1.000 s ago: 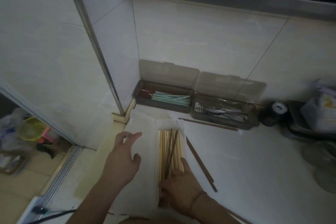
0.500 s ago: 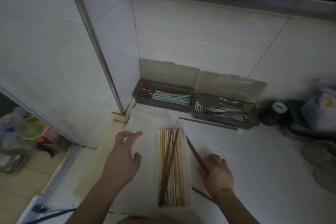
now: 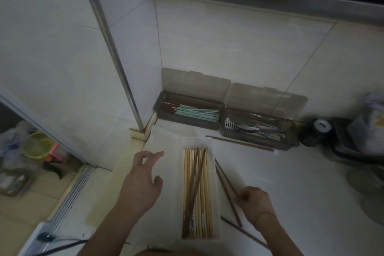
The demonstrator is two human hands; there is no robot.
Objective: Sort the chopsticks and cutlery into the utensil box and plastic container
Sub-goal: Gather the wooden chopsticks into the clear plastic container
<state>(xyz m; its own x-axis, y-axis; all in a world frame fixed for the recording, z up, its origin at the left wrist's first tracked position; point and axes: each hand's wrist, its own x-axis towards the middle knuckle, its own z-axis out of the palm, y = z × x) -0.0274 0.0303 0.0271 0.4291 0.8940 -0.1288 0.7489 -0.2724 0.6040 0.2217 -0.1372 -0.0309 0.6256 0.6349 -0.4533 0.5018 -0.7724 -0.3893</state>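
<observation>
Right hand fingers pinch dark chopsticks; left hand spread.

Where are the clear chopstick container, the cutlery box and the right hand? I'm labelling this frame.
clear chopstick container [image 3: 216,174], head view, right wall.
cutlery box [image 3: 255,141], head view, front wall.
right hand [image 3: 256,201], head view, back of the hand.

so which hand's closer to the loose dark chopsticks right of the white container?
Right. The right hand pinches the dark chopsticks; the left hand rests on the container lid, across the white container.
</observation>
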